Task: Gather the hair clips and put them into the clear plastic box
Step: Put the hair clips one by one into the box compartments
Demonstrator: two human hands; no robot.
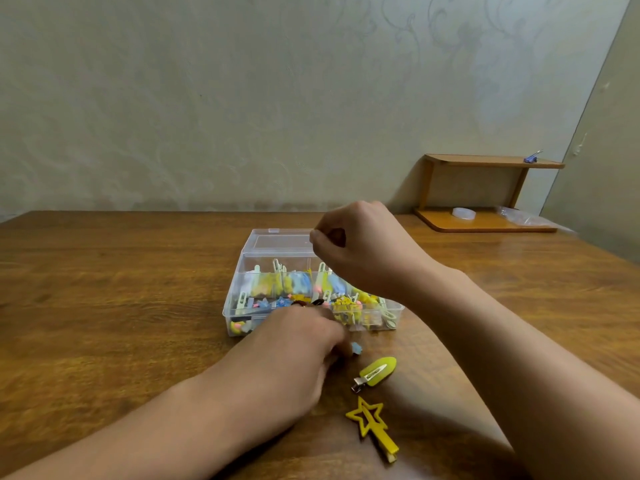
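Note:
The clear plastic box (231, 308) stands open on the wooden table, its lid (277, 241) lying flat behind it, with several yellow, blue and white hair clips inside. My left hand (298, 344) rests on the table just in front of the box, its blurred fingertips pinching a small blue hair clip (356, 348). My right hand (360, 244) hovers above the back right of the box with fingers curled and fingertips together; nothing shows between them. A yellow oval clip (375, 372) and a yellow star clip (370, 420) lie on the table to the right of my left hand.
A small wooden shelf (485, 161) stands at the back right against the wall, with a purple clip (531, 157) on top, a white round object (464, 213) and a plastic bag (519, 217) on its base. The table (121, 289) runs to the wall.

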